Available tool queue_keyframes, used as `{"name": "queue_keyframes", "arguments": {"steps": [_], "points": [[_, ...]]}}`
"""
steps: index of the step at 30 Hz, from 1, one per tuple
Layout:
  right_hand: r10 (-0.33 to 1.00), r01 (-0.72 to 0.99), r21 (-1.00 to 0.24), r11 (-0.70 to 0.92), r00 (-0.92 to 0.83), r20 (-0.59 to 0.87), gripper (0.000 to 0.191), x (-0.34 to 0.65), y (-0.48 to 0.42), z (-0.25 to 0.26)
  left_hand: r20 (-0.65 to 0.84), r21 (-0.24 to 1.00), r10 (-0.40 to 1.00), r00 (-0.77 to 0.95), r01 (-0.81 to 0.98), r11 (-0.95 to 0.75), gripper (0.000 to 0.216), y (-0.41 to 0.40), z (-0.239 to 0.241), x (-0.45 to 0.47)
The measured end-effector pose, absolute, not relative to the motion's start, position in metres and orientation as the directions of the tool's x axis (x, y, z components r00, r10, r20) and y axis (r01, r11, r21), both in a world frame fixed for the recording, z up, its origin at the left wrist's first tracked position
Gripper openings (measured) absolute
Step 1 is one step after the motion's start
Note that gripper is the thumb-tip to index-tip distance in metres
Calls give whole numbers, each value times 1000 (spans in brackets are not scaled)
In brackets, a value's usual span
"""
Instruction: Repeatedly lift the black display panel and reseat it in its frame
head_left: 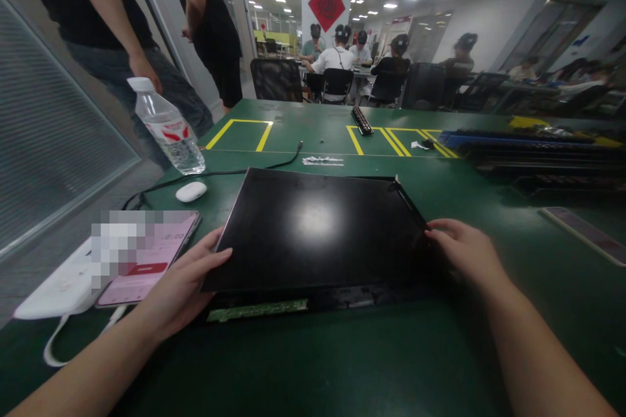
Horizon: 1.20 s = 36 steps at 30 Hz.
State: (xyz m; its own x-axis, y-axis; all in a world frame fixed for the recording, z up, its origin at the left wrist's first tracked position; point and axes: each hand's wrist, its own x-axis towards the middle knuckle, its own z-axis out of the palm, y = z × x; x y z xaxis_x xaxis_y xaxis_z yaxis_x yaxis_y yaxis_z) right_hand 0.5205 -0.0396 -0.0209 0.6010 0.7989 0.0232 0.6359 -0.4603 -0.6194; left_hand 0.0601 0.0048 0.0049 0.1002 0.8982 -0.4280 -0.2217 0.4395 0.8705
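Note:
A glossy black display panel (293, 234) lies at a slight angle over a black frame (413, 205), whose right rail and front edge stick out from under it. My left hand (195, 280) grips the panel's left edge, thumb on top and fingers underneath. At the right side, my right hand (460, 247) pinches the rail of the black frame with thumb and forefinger; its other fingers are partly hidden. Along the near left edge, a green circuit board strip (257, 310) shows below the panel. A light reflects in the middle of the panel's surface.
Left of the panel are a phone (161, 254), a white power bank (63, 280), a white earbud case (191, 192) and a water bottle (169, 130). Blurred black strips (533, 156) are stacked at right, near another phone (587, 234). People stand at left.

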Motion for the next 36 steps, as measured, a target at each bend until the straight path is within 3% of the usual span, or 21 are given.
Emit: {"name": "queue_keyframes", "arguments": {"steps": [9,13,18,21,24,36], "points": [[783,552,-708,-440,623,-1,35,531,-35,-33,-413,894,907,86,-149,422,81,3,0,53],[786,559,-704,-437,618,3,34,533,-35,-36,-351,932,936,43,-78,353,73,2,5,56],[783,572,-688,-447,622,9,35,532,-36,-35,-173,969,983,61,187,159,69,8,2,51],[777,556,-696,-454,630,-3,35,530,-37,-32,-40,922,998,50,388,17,70,14,-8,41],[778,553,-700,-451,628,-4,36,528,-38,-29,-21,865,999,49,501,-7,70,18,-17,33],[771,525,-718,-457,636,-25,32,528,-39,-26,-15,818,991,132,572,-64,71,23,-33,28]]}}
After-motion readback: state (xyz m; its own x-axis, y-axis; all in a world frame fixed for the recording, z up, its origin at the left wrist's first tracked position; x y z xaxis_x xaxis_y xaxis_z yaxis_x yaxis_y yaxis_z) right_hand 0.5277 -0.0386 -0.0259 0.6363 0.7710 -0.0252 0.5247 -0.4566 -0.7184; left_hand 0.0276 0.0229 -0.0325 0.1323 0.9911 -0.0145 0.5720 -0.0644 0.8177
